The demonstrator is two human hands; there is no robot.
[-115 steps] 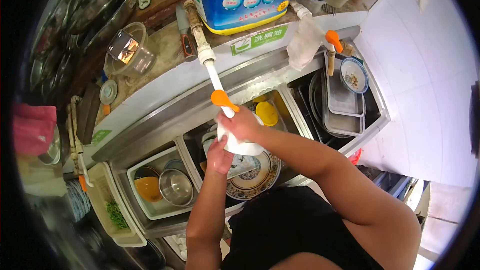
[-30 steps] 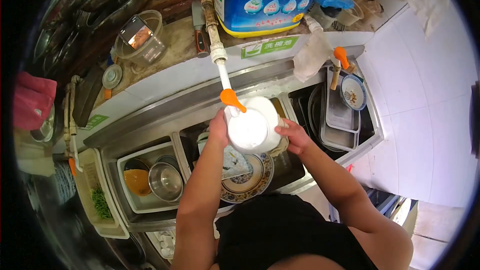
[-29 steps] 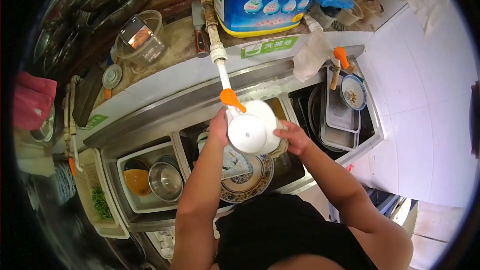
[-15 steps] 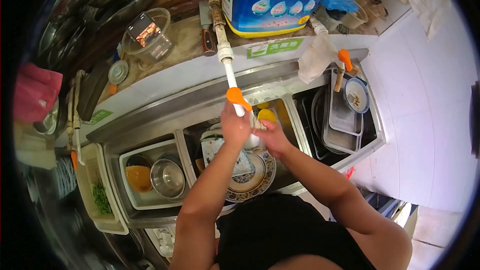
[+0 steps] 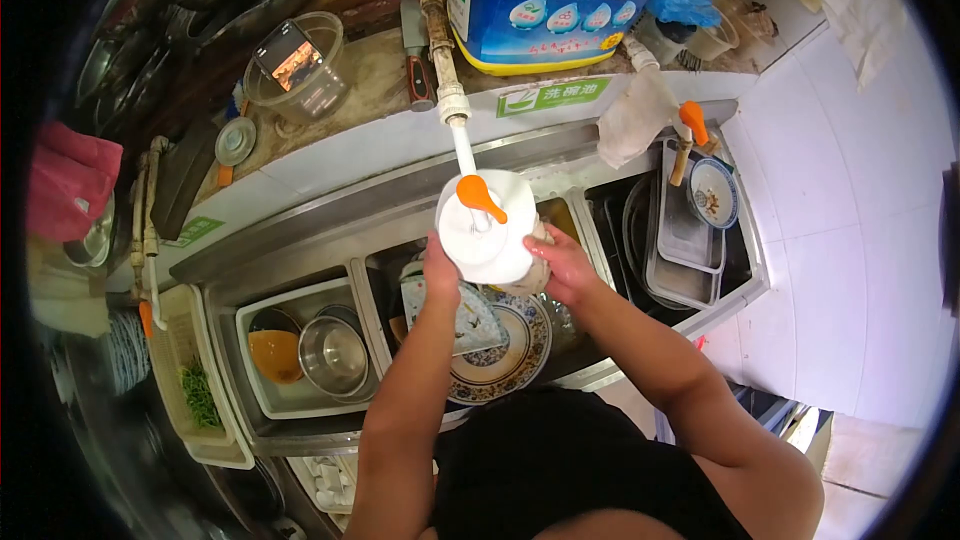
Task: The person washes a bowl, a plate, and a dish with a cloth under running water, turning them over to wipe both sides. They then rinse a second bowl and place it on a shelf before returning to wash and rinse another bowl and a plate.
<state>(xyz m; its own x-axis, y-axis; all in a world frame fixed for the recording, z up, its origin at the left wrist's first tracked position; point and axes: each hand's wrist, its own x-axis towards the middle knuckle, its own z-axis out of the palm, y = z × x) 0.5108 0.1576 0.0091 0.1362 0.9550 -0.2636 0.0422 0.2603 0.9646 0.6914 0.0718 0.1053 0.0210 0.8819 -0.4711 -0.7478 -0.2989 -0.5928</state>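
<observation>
A white bowl [image 5: 508, 258] is held face up beneath the tap with the orange lever [image 5: 480, 198]. On its left side my left hand [image 5: 441, 268] grips the rim. My right hand [image 5: 566, 266] grasps the opposite side, with a beige cloth [image 5: 530, 283] bunched between hand and bowl. Below, in the middle sink basin, lie a large plate with a patterned rim [image 5: 520, 365] and a pale patterned dish [image 5: 455, 315] overlapping it. The tap lever covers part of the bowl's inside.
In the left basin, a white tub [image 5: 262, 380] contains a steel bowl [image 5: 333, 355] and an orange-brown bowl [image 5: 275, 355]. Metal trays [image 5: 690, 275] and a small bowl [image 5: 713, 192] occupy the right basin. A blue detergent jug [image 5: 550, 15] and a knife [image 5: 418, 80] rest on the ledge.
The white bowl, mostly hidden behind my hands before, now faces up under the tap. My hands have moved apart to its two sides, my left one outward and lower.
</observation>
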